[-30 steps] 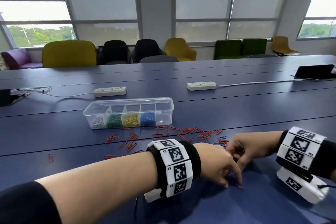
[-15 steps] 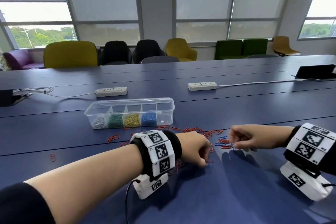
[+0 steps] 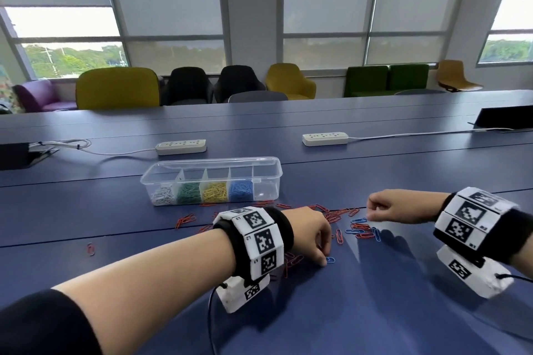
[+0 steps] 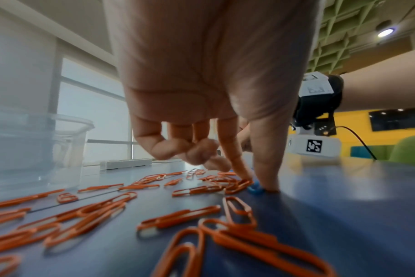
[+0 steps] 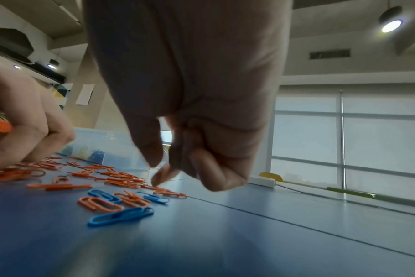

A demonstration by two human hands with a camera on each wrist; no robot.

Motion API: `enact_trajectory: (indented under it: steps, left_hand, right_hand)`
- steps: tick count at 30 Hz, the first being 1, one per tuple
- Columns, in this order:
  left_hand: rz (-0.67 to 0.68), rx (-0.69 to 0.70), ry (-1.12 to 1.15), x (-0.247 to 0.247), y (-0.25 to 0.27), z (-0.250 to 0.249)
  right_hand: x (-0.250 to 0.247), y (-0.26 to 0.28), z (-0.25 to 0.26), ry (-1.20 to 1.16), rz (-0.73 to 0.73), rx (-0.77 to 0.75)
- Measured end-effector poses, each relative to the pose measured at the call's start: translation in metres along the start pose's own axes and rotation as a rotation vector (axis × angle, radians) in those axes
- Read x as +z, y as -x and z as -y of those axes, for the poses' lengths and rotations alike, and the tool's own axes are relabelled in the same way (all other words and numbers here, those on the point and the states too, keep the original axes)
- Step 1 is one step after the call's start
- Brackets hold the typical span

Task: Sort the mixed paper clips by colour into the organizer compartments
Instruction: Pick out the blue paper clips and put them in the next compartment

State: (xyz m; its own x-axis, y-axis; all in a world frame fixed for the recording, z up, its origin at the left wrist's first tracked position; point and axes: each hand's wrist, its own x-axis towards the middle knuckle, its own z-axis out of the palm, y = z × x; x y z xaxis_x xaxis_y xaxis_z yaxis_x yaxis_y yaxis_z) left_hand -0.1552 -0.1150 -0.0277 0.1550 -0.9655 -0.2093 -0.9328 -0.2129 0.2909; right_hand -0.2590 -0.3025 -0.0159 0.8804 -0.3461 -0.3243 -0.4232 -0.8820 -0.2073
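Where left grip pinches (fingertips), blue clip lies.

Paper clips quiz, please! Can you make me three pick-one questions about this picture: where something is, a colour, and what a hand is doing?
1. Which compartment of the organizer holds no clips?
A. far left
B. middle
C. far right

2. What colour are most loose clips on the table?
A. orange
B. green
C. yellow

3. What is the left hand doing?
A. lying flat
B. pinching a blue clip on the table
C. lifting the organizer

Answers:
1 C: the rightmost compartment shows only clear plastic.
2 A: orange clips lie scattered over the table, with only a few blue ones among them.
3 B: in the left wrist view, thumb and index finger close on the blue clip.
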Motion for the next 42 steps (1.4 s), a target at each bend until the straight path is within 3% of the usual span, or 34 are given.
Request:
enact_trajectory:
  steps: [3, 7, 12, 15, 18, 21, 23, 26, 29, 33, 42]
  left_hand:
    - [0.007, 0.026, -0.007, 0.002, -0.004, -0.002]
    - [0.013, 0.028, -0.015, 0.002, -0.005, -0.002]
    - [-0.118, -0.038, 0.126, -0.011, -0.014, 0.006]
    - [-0.098, -0.035, 0.437, -0.018, -0.02, 0.006]
    - [-0.072, -0.126, 0.828, -0.019, -0.027, 0.002]
    - [-0.028, -0.236, 1.056, -0.022, -0.033, -0.001]
    - [-0.008, -0.306, 1.087, -0.024, -0.035, -0.005]
    - [0.007, -0.359, 0.921, -0.025, -0.043, -0.013]
    - [0.029, -0.256, 0.458, -0.022, -0.054, -0.019]
    - [-0.011, -0.174, 0.17, -0.012, -0.058, -0.019]
    - [-0.159, -0.143, -0.054, -0.005, -0.062, -0.022]
  right_hand:
    - [0.001, -0.001, -0.004, 0.066, 0.065, 0.078]
    - [0.005, -0.002, -0.007, -0.017, 0.103, 0.1]
    - [0.009, -0.001, -0.008, -0.109, 0.136, 0.115]
    - [0.012, -0.001, -0.007, -0.087, 0.139, 0.109]
    - [0.011, 0.0, -0.004, -0.092, 0.132, 0.102]
    - [0.006, 0.002, -0.004, -0.396, 0.111, 0.11]
    - [0.0, 0.003, -0.005, -0.565, 0.087, 0.116]
    - [-0.005, -0.002, -0.006, -0.625, 0.063, 0.115]
    - [-0.005, -0.008, -0.006, -0.579, 0.017, 0.1]
    - [0.0, -0.015, -0.007, -0.387, -0.015, 0.062]
    - [-0.001, -0.015, -0.006, -0.126, -0.015, -0.033]
